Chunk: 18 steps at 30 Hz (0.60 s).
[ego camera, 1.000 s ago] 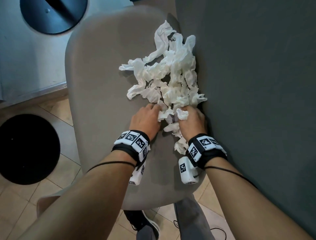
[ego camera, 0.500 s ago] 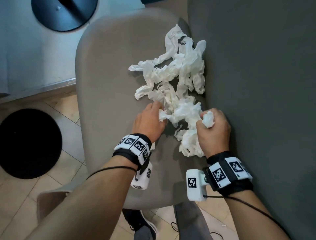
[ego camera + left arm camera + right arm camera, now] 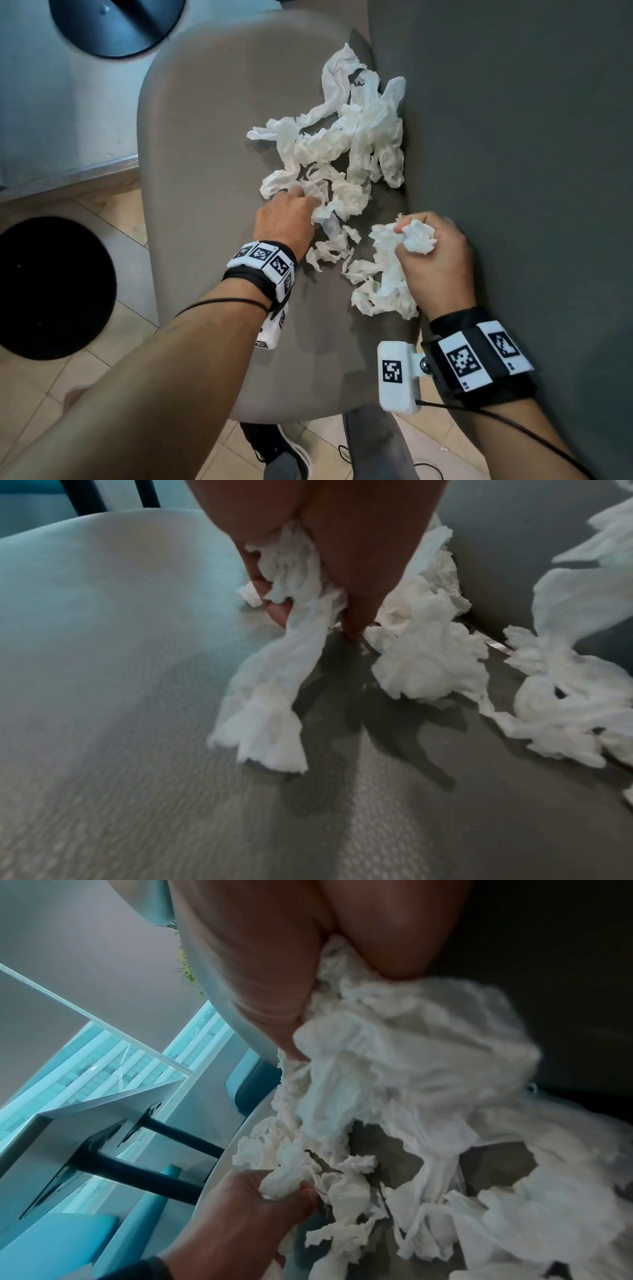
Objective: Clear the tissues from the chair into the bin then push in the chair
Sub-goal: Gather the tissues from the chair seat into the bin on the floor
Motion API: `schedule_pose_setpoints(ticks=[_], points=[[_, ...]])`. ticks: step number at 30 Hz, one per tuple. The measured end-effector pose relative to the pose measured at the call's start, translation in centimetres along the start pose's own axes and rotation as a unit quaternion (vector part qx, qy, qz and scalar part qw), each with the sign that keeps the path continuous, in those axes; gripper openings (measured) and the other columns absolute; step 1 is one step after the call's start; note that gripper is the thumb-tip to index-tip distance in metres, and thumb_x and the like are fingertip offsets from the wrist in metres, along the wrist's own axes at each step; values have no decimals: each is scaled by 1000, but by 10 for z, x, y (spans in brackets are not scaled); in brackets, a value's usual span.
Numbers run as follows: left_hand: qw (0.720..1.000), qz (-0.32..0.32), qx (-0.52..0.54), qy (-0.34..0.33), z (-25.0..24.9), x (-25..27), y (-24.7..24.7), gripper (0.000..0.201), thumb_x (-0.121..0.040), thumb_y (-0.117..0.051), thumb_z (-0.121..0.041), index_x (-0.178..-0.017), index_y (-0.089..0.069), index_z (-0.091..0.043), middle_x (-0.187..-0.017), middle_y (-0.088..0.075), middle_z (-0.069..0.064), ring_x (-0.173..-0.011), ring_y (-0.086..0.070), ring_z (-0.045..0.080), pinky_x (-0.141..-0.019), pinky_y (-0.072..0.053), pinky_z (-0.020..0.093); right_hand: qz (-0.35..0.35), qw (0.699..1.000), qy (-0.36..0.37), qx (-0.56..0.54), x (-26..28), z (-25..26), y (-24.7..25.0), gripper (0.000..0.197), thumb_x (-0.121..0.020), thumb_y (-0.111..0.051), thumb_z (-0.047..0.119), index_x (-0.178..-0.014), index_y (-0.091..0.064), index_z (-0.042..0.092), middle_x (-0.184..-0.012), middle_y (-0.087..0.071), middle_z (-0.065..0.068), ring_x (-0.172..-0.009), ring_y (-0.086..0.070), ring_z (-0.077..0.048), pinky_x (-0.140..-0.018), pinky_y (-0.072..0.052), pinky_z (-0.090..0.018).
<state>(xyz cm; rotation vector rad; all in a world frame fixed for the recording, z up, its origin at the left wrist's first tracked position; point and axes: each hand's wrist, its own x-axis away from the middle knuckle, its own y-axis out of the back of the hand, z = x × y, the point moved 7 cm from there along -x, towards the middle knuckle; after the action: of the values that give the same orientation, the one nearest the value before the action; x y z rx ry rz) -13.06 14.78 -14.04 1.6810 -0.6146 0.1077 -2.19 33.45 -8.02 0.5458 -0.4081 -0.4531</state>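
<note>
White crumpled tissues (image 3: pixel 346 150) litter the grey chair seat (image 3: pixel 205 137), heaped at 1 o'clock against the backrest (image 3: pixel 513 137).

Right hand (image 3: pixel 435 253) is clenched round a wad of tissue (image 3: pixel 383 281) at 4 o'clock, its tail trailing onto the seat; left hand (image 3: pixel 287 219) pinches a strand at the heap's near edge. Paper this light and soft likely tears or sheds bits, so bunching it from underneath the heap looks safer than tugging ends. Against half a second ago, the right hand's wad has pulled clear of the pile, leaving bare seat between; the left hand has moved deeper in.
</note>
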Motion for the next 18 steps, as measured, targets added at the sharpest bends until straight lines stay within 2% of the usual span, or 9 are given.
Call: schedule_pose_setpoints(ticks=[4, 6, 8, 10, 12, 14, 16, 18], points=[[999, -16, 34, -25, -3, 2, 3, 40, -86, -61, -12, -124, -56, -24, -115, -58, -1, -99, -58, 24, -75, -45, 34, -1, 1000, -1, 23, 0, 2, 0, 22, -71, -55, -2, -74, -59, 19, -84, -62, -8, -76, -59, -26, -70, -47, -33], [998, -3, 48, -49, -8, 6, -1, 48, -82, -64, -8, -123, -50, -29, -115, -60, -3, -94, -59, 22, -75, -51, 35, -2, 1000, 5, 21, 2, 4, 0, 22, -71, -53, -5, -72, -58, 17, -81, -60, -7, -73, -57, -25, -67, -45, -32], [996, 19, 37, -73, -13, 9, -8, 62, -81, -62, -4, -132, -45, -36, -116, -60, -3, -95, -60, 21, -76, -54, 38, -6, 1000, 12, 28, 5, 6, 1, 24, -72, -52, -5, -72, -56, 18, -80, -58, -5, -71, -54, -20, -65, -41, -25], [997, 22, 36, -70, -13, 11, -11, 61, -83, -60, -3, -133, -50, -37, -115, -60, -4, -99, -59, 21, -77, -54, 38, -12, 999, 26, 29, 8, 10, 1, 27, -73, -50, -7, -72, -55, 20, -81, -56, -4, -71, -53, -18, -63, -39, -17], [997, 8, 46, -55, -10, 12, -10, 48, -85, -60, -3, -126, -60, -28, -106, -58, -1, -96, -57, 22, -77, -52, 38, -13, 999, 37, 15, 10, 14, 2, 29, -71, -47, -7, -72, -54, 21, -81, -57, -4, -73, -54, -19, -66, -41, -22], [998, -2, 48, -37, -5, 15, -8, 33, -86, -60, -6, -117, -61, -16, -100, -55, 2, -94, -57, 25, -76, -52, 40, -12, 999, 34, -13, 11, 16, 3, 29, -70, -46, -6, -73, -54, 21, -81, -59, -3, -74, -55, -19, -68, -45, -30], [998, -8, 62, -21, 2, 19, -6, 29, -85, -59, -7, -114, -59, -12, -103, -55, 5, -94, -55, 27, -77, -51, 42, -12, 999, 23, -47, 11, 17, 4, 28, -70, -45, -3, -74, -55, 22, -80, -61, 1, -75, -56, -18, -70, -46, -32], [997, -9, 81, -8, 9, 22, -5, 33, -85, -59, -6, -118, -57, -11, -110, -54, 6, -98, -55, 27, -81, -50, 40, -6, 997, 3, -81, 12, 20, 3, 23, -71, -46, 3, -76, -58, 22, -81, -64, 6, -75, -58, -17, -69, -47, -31]])
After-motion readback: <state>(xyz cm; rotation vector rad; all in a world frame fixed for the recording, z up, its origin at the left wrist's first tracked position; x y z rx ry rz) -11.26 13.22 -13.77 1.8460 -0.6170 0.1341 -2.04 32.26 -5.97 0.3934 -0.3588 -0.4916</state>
